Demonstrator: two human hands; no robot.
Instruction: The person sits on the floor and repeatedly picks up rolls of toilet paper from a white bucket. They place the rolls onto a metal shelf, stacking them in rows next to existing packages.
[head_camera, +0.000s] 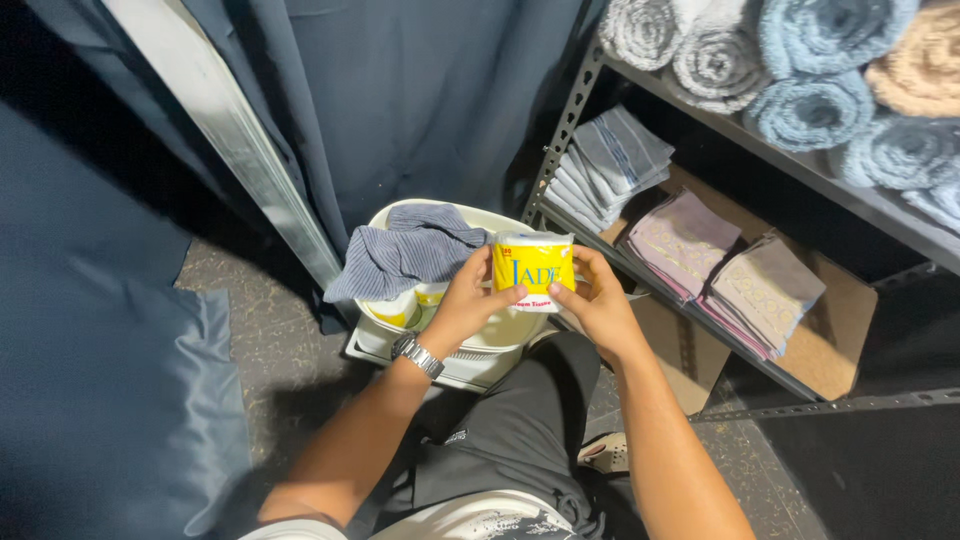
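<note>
Tissue pack, yellow and white, was the thing I watched most, and it sat up in the air between the two hands, right over the white bucket. I went from the biggest things to the smallest ones. Biggest of all was the dark blue curtain, which hung behind everything and lay down the side too. Next was the grey metal shelf on the right. On its top board I saw rolled towels in blue, grey and tan. Lower down were folded cloths in grey, and more folded cloths in pink and brown beside them. The speckled floor was dark and a bit rough. The white bucket stood on the floor, close to the curtain and just beside the shelf leg. A grey striped cloth lay over the bucket's rim on the left part. Inside the bucket I could see something yellow, but I could not tell what it was. The left hand was closed on the left edge of the tissue pack, with the thumb on the front. It had a silver watch on the wrist. The right hand was closed on the right edge of the same pack, with the fingers curled round it. So both hands were gripping the pack together.
</note>
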